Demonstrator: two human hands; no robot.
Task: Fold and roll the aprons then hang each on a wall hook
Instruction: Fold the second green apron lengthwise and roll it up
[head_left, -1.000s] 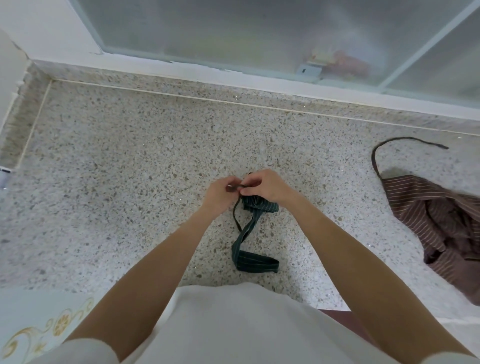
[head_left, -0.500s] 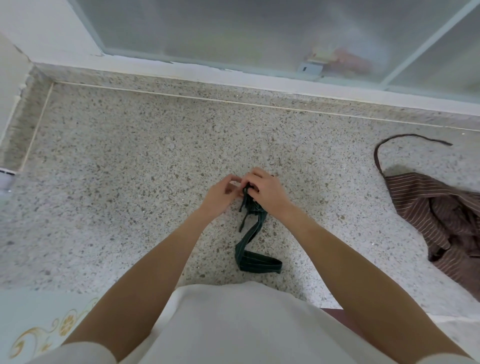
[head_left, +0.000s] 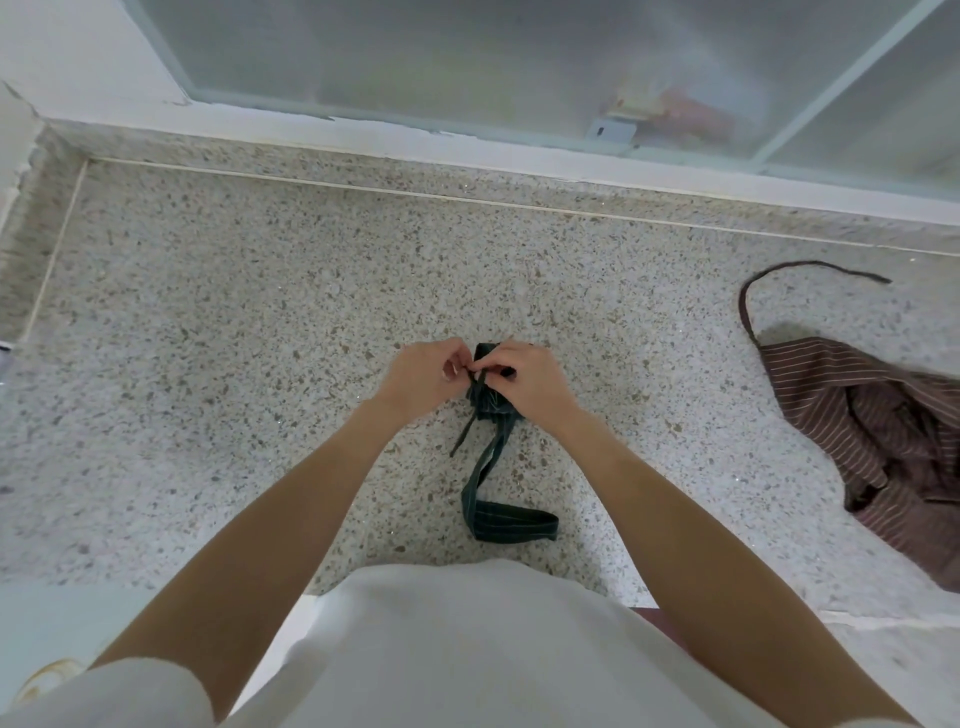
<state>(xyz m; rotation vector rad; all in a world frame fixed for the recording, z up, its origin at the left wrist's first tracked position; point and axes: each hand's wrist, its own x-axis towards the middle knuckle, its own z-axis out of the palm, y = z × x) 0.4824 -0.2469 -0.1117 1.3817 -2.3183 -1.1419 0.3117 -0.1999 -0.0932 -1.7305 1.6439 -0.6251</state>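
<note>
A dark green striped apron (head_left: 491, 402) is rolled into a small bundle on the speckled stone counter (head_left: 260, 338), mostly hidden under my hands. My left hand (head_left: 426, 379) pinches a thin green tie at the bundle's top left. My right hand (head_left: 530, 384) grips the bundle and the tie from the right. A wide green strap (head_left: 511, 519) trails from the bundle toward me and lies folded flat. A brown striped apron (head_left: 872, 431) lies crumpled at the right, its thin strap (head_left: 753, 291) curving toward the window.
A frosted sliding window (head_left: 519, 62) with a white sill runs along the counter's far edge. The counter's raised stone rim (head_left: 31, 223) closes the left side. My white shirt (head_left: 441, 649) fills the bottom of the view.
Both hands have stayed over the green bundle, working the thin tie at its top. The tie's free end now hangs down the bundle's left side.
</note>
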